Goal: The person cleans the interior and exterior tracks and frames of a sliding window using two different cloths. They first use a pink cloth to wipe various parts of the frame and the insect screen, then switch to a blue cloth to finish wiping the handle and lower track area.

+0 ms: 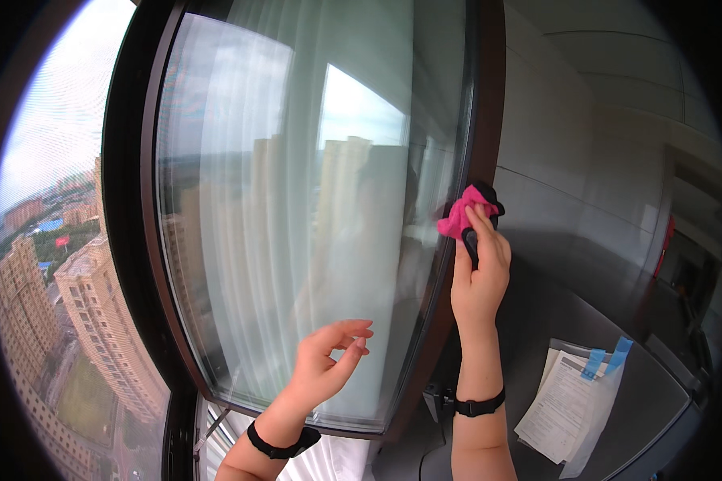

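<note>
My right hand (pixel 484 268) grips a pink cloth with black parts (pixel 464 213) and holds it against the right side of an open window sash. The cloth lies over the dark brown frame (pixel 484 104) where it borders the glass. My left hand (pixel 327 361) is in front of the lower glass pane (pixel 289 240), holding nothing, with its fingers loosely bent and the thumb a little apart. Whether it touches the pane, I cannot tell. Reflections of sky, buildings and pale curtains show in the glass. A black band circles each wrist.
Left of the sash, the window gap shows tall buildings (pixel 104 321) far below. At the lower right, papers with blue tape (pixel 565 401) lie on a dark grey surface (pixel 537 313). White curtain fabric (pixel 337 458) hangs beneath the sash, near a metal stay arm (pixel 211 429).
</note>
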`<action>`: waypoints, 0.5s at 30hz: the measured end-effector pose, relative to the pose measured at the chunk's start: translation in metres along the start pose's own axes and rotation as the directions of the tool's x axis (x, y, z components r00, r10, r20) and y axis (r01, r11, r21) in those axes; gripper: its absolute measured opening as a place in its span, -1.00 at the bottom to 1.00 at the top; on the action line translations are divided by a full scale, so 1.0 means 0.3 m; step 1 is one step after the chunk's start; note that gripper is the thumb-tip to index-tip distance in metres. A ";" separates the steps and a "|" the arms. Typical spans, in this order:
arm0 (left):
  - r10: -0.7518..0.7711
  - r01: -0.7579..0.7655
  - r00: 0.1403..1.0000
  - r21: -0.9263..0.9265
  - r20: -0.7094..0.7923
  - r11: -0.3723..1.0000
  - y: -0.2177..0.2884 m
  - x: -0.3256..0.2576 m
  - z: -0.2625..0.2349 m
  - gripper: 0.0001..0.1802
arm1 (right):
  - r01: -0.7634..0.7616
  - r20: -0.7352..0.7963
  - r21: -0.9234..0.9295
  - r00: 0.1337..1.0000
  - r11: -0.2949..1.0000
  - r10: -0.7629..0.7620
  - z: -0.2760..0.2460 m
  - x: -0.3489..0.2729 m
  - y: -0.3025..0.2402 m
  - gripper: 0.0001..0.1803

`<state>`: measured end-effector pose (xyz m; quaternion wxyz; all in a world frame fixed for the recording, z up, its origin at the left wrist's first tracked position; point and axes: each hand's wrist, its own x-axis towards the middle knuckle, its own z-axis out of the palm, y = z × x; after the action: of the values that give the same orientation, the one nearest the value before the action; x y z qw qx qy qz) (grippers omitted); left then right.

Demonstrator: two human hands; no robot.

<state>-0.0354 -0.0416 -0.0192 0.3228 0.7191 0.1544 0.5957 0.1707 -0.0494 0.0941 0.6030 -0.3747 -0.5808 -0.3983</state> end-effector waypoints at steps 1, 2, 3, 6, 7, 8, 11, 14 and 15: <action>-0.009 0.009 1.000 0.006 -0.008 1.000 -0.005 -0.013 0.001 -0.76 | -0.033 0.031 0.009 0.999 0.999 0.033 -0.016 -0.090 -0.009 -0.59; -0.013 0.013 1.000 0.007 -0.010 1.000 -0.013 -0.025 -0.001 -0.77 | -0.054 0.074 -0.016 0.996 0.998 0.055 -0.032 -0.181 -0.025 -0.59; -0.013 0.013 1.000 0.009 -0.013 1.000 -0.021 -0.037 -0.005 -0.78 | -0.071 0.115 -0.039 0.991 0.997 0.075 -0.050 -0.266 -0.049 -0.59; -0.068 0.070 0.997 0.053 -0.040 0.996 -0.066 -0.095 -0.026 -0.72 | -0.184 0.275 -0.027 0.944 0.983 0.184 -0.139 -0.453 -0.153 -0.61; -0.076 0.082 0.994 0.076 -0.078 0.994 -0.061 -0.114 -0.033 -0.72 | -0.300 0.353 0.061 0.899 0.952 0.261 -0.165 -0.493 -0.189 -0.63; -0.164 0.164 0.984 -0.011 -0.067 0.986 -0.129 -0.125 -0.070 -0.65 | -0.563 0.492 0.233 0.772 0.793 0.403 -0.113 -0.528 -0.245 -0.65; -0.246 0.252 0.968 -0.175 0.054 0.952 -0.112 -0.201 -0.093 -0.34 | -0.846 0.757 0.467 0.532 0.256 0.380 -0.087 -0.602 -0.312 -0.67; -0.287 0.284 0.957 -0.301 0.035 0.910 -0.116 -0.275 -0.118 -0.32 | -0.883 0.905 0.371 0.274 -0.289 0.324 -0.021 -0.588 -0.343 -0.59; -0.432 0.426 0.895 -0.495 0.108 0.757 -0.121 -0.300 -0.140 -0.35 | -0.887 0.940 0.325 0.266 -0.329 0.212 0.021 -0.594 -0.349 -0.57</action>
<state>-0.0914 -0.0574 -0.1073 0.6267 0.5502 0.1549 0.5296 0.0709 -0.0775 -0.0848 0.5909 -0.2454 -0.5036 0.5806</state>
